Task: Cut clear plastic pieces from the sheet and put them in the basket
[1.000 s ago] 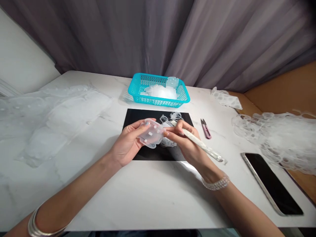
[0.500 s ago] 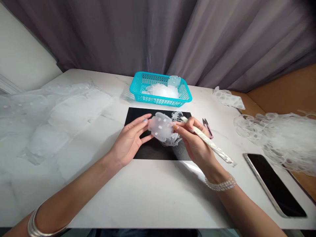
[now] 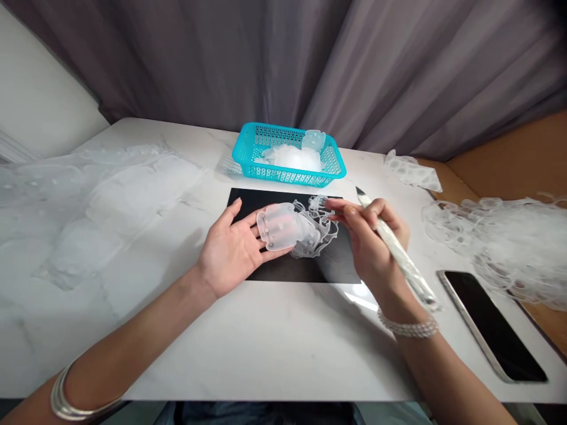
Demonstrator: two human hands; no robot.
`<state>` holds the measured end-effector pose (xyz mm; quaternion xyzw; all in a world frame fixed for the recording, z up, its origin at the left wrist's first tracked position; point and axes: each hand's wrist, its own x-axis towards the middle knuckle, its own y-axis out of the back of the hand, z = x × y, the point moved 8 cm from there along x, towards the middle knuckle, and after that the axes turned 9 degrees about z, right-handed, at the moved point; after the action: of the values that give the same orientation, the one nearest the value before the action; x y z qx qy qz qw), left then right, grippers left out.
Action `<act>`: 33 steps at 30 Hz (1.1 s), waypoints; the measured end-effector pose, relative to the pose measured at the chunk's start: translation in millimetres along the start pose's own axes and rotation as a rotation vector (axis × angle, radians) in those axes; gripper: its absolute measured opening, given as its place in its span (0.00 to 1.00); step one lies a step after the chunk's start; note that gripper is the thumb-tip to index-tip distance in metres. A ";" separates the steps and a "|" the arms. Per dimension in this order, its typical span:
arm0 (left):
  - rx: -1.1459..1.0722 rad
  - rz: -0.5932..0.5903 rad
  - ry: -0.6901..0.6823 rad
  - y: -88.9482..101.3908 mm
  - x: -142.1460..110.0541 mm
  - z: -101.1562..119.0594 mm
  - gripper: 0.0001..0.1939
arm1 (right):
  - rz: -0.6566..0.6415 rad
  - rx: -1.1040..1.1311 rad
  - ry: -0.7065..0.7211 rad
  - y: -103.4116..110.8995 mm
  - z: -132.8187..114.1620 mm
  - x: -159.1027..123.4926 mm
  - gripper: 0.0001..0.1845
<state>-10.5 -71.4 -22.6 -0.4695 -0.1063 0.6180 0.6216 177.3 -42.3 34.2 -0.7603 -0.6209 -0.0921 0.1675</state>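
My left hand [image 3: 234, 248] is palm up with its thumb spread away. Across its outstretched fingers lies a frosted translucent plastic piece [image 3: 280, 227] with scalloped edges and small round marks. In my right hand [image 3: 374, 236] is a craft knife [image 3: 401, 257] with a pearly white handle, its dark pointed tip facing up and away. The right fingertips are by a tangle of clear plastic trimmings [image 3: 325, 227] beside the piece; whether they pinch a trimming I cannot tell. Beneath both hands lies a black mat [image 3: 283, 273].
Behind the mat stands a turquoise basket [image 3: 287, 177] holding frosted pieces. Plastic sheets [image 3: 119, 206] cover the left of the table. A heap of plastic offcuts [image 3: 509, 242], a smaller offcut [image 3: 411, 171] and a phone [image 3: 494, 324] lie to the right.
My right hand has drawn away from the piece, to the right, its knife tip now turned upward. My left palm has turned up beneath the piece. The pink-handled snips are now hidden behind my right hand.
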 end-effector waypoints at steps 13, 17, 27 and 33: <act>0.020 0.010 0.000 1.7 1.1 -0.2 0.26 | 0.162 0.194 -0.149 33.7 15.5 21.6 0.15; 0.175 0.069 -0.133 5.6 0.7 3.2 0.15 | 0.187 0.274 -0.210 41.5 19.2 26.0 0.12; 1.160 0.149 -1.092 -68.8 71.8 119.8 0.24 | 0.264 0.215 -0.238 63.2 37.4 35.2 0.18; 1.393 0.145 -1.018 -46.6 44.2 59.5 0.26 | 0.049 -0.028 -0.260 46.6 43.3 31.8 0.19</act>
<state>-12.2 3.4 22.8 0.3466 0.0612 0.7155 0.6035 226.5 -5.4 -1.5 -0.7831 -0.6171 0.0025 0.0774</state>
